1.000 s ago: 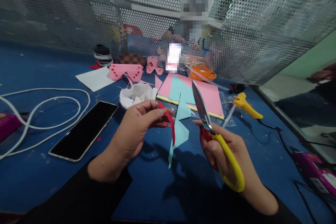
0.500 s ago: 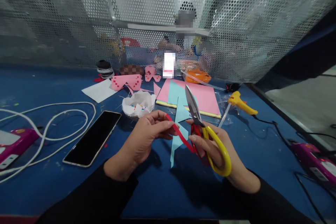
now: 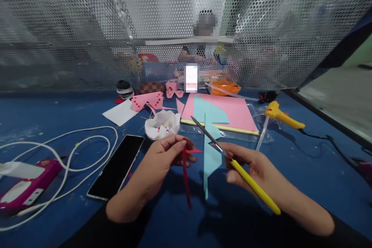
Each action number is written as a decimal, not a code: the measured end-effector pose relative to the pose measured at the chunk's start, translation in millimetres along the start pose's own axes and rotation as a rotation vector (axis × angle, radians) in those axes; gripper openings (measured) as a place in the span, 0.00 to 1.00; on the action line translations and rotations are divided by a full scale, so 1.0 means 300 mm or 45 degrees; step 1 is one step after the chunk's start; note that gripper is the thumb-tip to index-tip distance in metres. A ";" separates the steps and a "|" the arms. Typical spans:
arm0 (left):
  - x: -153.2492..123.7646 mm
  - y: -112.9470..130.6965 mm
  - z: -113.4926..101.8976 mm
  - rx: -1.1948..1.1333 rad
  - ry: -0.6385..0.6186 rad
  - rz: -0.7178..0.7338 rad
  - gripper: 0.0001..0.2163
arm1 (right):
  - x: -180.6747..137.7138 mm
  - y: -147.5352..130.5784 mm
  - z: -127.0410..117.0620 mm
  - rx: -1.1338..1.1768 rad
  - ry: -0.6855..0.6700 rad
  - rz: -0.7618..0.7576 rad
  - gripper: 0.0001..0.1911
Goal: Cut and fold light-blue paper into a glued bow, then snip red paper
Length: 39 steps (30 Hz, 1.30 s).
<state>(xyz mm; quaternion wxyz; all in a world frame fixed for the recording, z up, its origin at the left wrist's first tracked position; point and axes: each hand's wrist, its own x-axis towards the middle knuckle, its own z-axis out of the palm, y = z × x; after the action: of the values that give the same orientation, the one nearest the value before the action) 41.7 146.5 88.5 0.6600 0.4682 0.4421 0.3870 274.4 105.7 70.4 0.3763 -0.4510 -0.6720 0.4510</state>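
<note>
My left hand [image 3: 158,164] pinches the top of a thin red paper strip [image 3: 185,176], which hangs straight down over the blue table [image 3: 52,116]. My right hand [image 3: 255,170] grips yellow-handled scissors [image 3: 229,159]; their blades point up and left toward the strip's top. A light blue paper offcut [image 3: 210,155] lies on the table between the two hands.
A black phone [image 3: 117,166] lies left of my left hand, beside a looped white cable [image 3: 84,139] and a magenta device [image 3: 26,186]. Further back are pink sheets [image 3: 229,110], a crumpled white paper [image 3: 162,124] and a yellow glue gun [image 3: 283,118]. Perforated metal screens surround the table.
The red strip left my right hand's fingers and now hangs down from my left hand. The scissors tilted lower, edge-on, with the blades toward the strip. The view shifted up.
</note>
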 end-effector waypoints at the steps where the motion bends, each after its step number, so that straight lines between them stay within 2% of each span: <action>1: 0.001 -0.004 -0.004 0.011 0.005 0.003 0.07 | -0.001 0.004 0.000 -0.065 0.009 0.026 0.23; 8: 0.004 -0.018 -0.022 0.112 0.196 -0.038 0.06 | -0.015 0.018 0.009 -0.513 -0.089 0.110 0.30; 18: 0.005 -0.017 -0.027 0.273 0.176 -0.035 0.04 | -0.023 0.023 0.002 -0.835 -0.044 -0.187 0.30; 30: 0.002 -0.015 -0.021 0.242 0.181 -0.037 0.04 | -0.021 0.024 0.010 -0.945 -0.009 -0.225 0.35; 39: 0.006 -0.022 -0.023 0.331 0.156 -0.079 0.05 | -0.016 0.016 0.014 -0.904 -0.044 -0.200 0.32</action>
<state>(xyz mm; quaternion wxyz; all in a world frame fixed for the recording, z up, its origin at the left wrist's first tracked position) 36.2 148.4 80.7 0.5772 0.5114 0.5421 0.3338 273.3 100.9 64.0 0.2185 -0.4928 -0.8255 0.1669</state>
